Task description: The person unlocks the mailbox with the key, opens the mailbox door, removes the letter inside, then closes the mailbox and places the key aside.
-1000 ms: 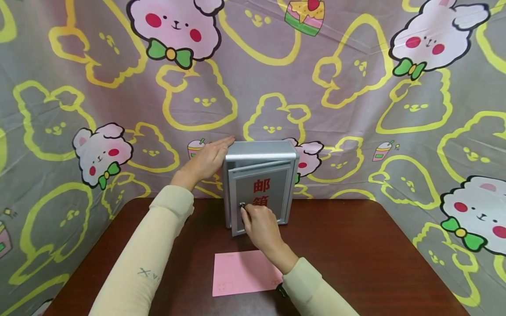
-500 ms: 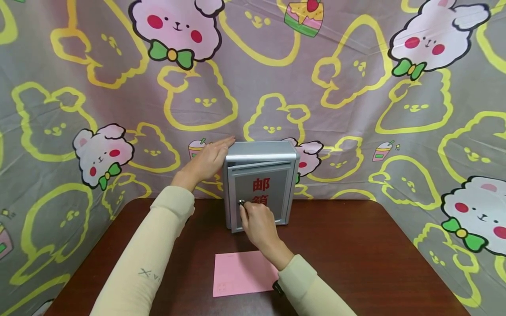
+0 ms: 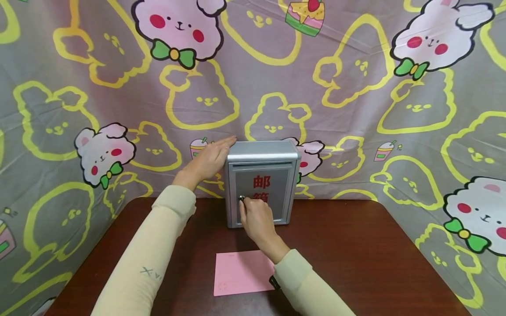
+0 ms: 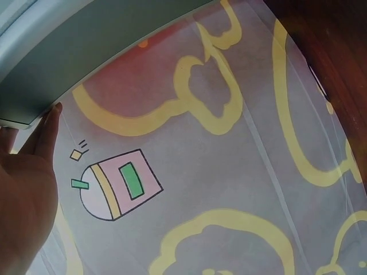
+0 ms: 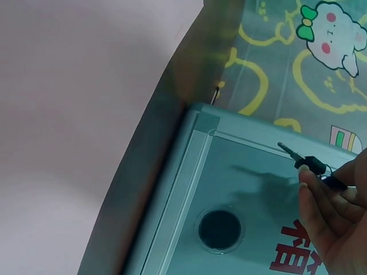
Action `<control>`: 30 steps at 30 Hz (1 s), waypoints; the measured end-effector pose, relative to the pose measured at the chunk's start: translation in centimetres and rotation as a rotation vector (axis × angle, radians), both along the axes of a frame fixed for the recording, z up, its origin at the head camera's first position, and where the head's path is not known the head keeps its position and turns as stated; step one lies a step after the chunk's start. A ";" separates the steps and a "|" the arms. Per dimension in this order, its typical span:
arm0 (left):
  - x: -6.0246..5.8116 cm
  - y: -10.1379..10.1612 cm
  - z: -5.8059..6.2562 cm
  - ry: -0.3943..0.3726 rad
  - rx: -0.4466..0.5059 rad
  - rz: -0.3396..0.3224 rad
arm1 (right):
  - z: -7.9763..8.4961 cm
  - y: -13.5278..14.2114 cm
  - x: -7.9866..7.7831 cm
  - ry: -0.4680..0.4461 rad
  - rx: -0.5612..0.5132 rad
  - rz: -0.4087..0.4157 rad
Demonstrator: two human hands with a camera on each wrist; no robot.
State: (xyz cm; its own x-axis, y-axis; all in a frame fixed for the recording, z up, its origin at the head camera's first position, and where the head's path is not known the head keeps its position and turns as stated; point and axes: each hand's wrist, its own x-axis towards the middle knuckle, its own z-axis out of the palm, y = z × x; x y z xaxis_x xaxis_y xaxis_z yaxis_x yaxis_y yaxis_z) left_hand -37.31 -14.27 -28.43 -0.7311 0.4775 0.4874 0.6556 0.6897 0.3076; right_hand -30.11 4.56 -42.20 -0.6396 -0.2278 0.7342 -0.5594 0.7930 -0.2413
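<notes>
A silver metal mailbox [image 3: 264, 154] with red Chinese characters stands upright at the back of the table. My left hand [image 3: 209, 160] lies with straight fingers against its top left corner. At the left side of the door [image 3: 278, 186], which sits flush in the frame, my right hand [image 3: 258, 219] is at the lock with its fingers curled. In the right wrist view that hand pinches black-headed keys [image 5: 311, 164]; one metal blade points out free above the door. The lock and whatever is in it are hidden by the fingers.
A pink envelope [image 3: 242, 272] lies flat on the dark red-brown table [image 3: 348, 245], in front of the mailbox and partly under my right forearm. A patterned cloth [image 3: 272, 79] hangs close behind and at both sides.
The mailbox door, ajar on its left side before, has swung back flush into the frame. My right hand moved with it, slightly up and away from me. The left hand stayed put.
</notes>
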 end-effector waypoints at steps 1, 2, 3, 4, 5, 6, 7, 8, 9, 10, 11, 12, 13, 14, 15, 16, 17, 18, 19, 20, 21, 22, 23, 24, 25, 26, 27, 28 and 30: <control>-0.1 0.0 0.0 0.001 0.000 -0.001 | 0.0 -0.1 -0.1 0.001 0.003 -0.005; -0.2 0.0 0.0 0.002 -0.001 -0.004 | 0.1 -0.1 -0.3 -0.001 0.006 -0.009; -0.2 0.0 0.0 0.002 -0.002 -0.005 | 0.1 -0.2 -0.4 -0.001 0.008 -0.013; -0.3 0.0 0.1 0.001 -0.004 -0.007 | 0.1 -0.2 -0.5 0.000 0.011 -0.017; -0.3 -0.1 0.1 0.001 -0.005 -0.008 | 0.1 -0.3 -0.6 -0.001 0.010 -0.018; -0.4 -0.1 0.1 0.000 -0.007 -0.010 | 0.1 -0.3 -0.7 0.003 0.012 -0.020; -0.4 -0.1 0.2 -0.001 -0.007 -0.012 | 0.1 -0.4 -0.8 0.008 0.014 -0.024; -0.5 -0.1 0.2 -0.003 -0.008 -0.013 | 0.1 -0.4 -0.9 0.012 0.016 -0.027; -0.5 -0.1 0.2 -0.004 -0.009 -0.014 | 0.1 -0.5 -1.0 0.016 0.017 -0.030; -0.6 -0.2 0.2 -0.004 -0.010 -0.014 | 0.2 -0.5 -1.0 0.019 0.019 -0.033; -0.7 -0.2 0.2 -0.003 -0.012 -0.013 | 0.2 -0.5 -1.1 0.021 0.022 -0.037; -0.8 -0.2 0.2 -0.004 -0.014 -0.012 | 0.1 -0.6 -1.1 0.019 0.024 -0.040; -0.9 -0.3 0.2 -0.005 -0.016 -0.012 | 0.1 -0.6 -1.1 0.013 0.024 -0.042; -0.9 -0.3 0.1 -0.006 -0.020 -0.010 | 0.0 -0.6 -1.2 0.006 0.025 -0.044; -1.0 -0.3 0.1 -0.009 -0.022 -0.009 | 0.0 -0.7 -1.2 0.000 0.025 -0.044; -1.1 -0.4 0.0 -0.011 -0.024 -0.008 | -0.1 -0.7 -1.2 -0.006 0.026 -0.044; -1.1 -0.4 0.0 -0.014 -0.024 -0.008 | -0.1 -0.7 -1.3 -0.010 0.027 -0.044; -1.1 -0.4 0.0 -0.017 -0.024 -0.011 | -0.1 -0.7 -1.3 -0.014 0.029 -0.045; -1.2 -0.4 0.0 -0.018 -0.023 -0.013 | -0.2 -0.7 -1.4 -0.014 0.031 -0.045; -1.2 -0.4 0.0 -0.019 -0.021 -0.015 | -0.2 -0.7 -1.4 -0.013 0.034 -0.045; -1.2 -0.4 0.0 -0.018 -0.019 -0.018 | -0.1 -0.8 -1.4 -0.012 0.035 -0.044; -1.3 -0.4 -0.1 -0.014 -0.019 -0.021 | -0.1 -0.8 -1.5 -0.010 0.039 -0.045; -1.4 -0.4 -0.1 -0.012 -0.018 -0.025 | -0.1 -0.8 -1.5 -0.008 0.042 -0.047; -1.5 -0.5 0.0 -0.008 -0.017 -0.028 | -0.1 -0.8 -1.5 -0.006 0.046 -0.049; -1.5 -0.5 -0.1 -0.007 -0.015 -0.030 | 0.0 -0.8 -1.5 -0.003 0.049 -0.050; -1.5 -0.5 -0.1 -0.004 -0.015 -0.031 | 0.0 -0.8 -1.5 -0.002 0.054 -0.053; -1.5 -0.5 -0.1 -0.003 -0.015 -0.031 | 0.0 -0.8 -1.5 0.001 0.060 -0.057; -1.6 -0.5 -0.1 -0.003 -0.015 -0.032 | 0.0 -0.8 -1.5 0.004 0.065 -0.062; -1.5 -0.5 -0.1 -0.008 -0.014 -0.029 | 0.0 -0.9 -1.5 0.013 0.078 -0.074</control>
